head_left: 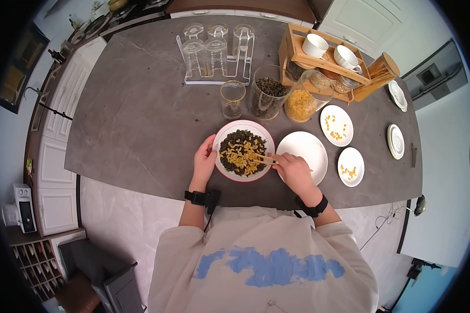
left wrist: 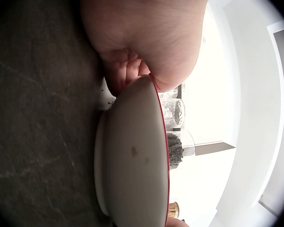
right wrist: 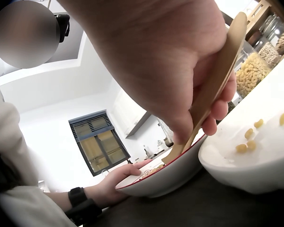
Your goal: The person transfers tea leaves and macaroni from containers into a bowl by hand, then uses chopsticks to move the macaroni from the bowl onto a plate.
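A white bowl with a red rim (head_left: 270,136) holds dark, leaf-like dry pieces with yellow macaroni (head_left: 240,154) scattered over their middle. My left hand (head_left: 205,159) grips the bowl's left edge, thumb at the rim and fingers curled beneath, as the left wrist view shows from the side. From the right, my right hand (head_left: 293,171) holds wooden tongs (right wrist: 217,80) that slant down into the bowl, their tips among the macaroni. Partly under that hand lies a white plate (head_left: 303,143); several macaroni pieces (right wrist: 248,137) rest on it in the right wrist view.
Two smaller plates (head_left: 335,112) (head_left: 351,151) with macaroni stand to the right. Behind the bowl are a gold-rimmed glass (head_left: 233,99), a jar of dark pieces (head_left: 269,96) and a macaroni jar (head_left: 302,104). Farther back stand a glass rack (head_left: 219,81) and a wooden shelf with cups (head_left: 292,44).
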`<action>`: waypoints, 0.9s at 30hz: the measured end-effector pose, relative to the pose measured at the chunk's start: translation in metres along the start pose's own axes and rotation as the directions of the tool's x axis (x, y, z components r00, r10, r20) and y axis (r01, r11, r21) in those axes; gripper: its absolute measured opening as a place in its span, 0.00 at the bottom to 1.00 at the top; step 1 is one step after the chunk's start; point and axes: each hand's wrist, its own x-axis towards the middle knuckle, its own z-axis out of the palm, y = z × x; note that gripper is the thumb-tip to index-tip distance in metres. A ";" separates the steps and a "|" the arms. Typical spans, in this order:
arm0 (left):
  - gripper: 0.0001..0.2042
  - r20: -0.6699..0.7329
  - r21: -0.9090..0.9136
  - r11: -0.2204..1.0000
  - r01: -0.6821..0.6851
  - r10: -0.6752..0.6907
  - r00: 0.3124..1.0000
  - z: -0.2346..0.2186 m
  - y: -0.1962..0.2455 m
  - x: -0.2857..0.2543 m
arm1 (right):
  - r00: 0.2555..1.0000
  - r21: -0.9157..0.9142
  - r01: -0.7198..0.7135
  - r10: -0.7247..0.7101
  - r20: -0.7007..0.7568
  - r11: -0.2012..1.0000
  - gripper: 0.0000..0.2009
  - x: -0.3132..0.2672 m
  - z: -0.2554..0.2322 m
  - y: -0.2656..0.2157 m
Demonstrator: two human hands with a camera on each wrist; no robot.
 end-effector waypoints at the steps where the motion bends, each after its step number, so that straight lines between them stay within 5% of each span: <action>1: 0.23 0.000 0.000 1.000 0.000 0.000 1.000 0.000 0.001 0.000 | 1.000 0.004 -0.003 0.003 0.005 1.000 0.14 0.000 0.001 0.000; 27: 0.21 0.009 -0.005 1.000 -0.005 0.005 1.000 0.000 0.001 0.000 | 0.995 -0.183 0.029 -0.010 0.104 0.983 0.10 0.014 0.017 -0.011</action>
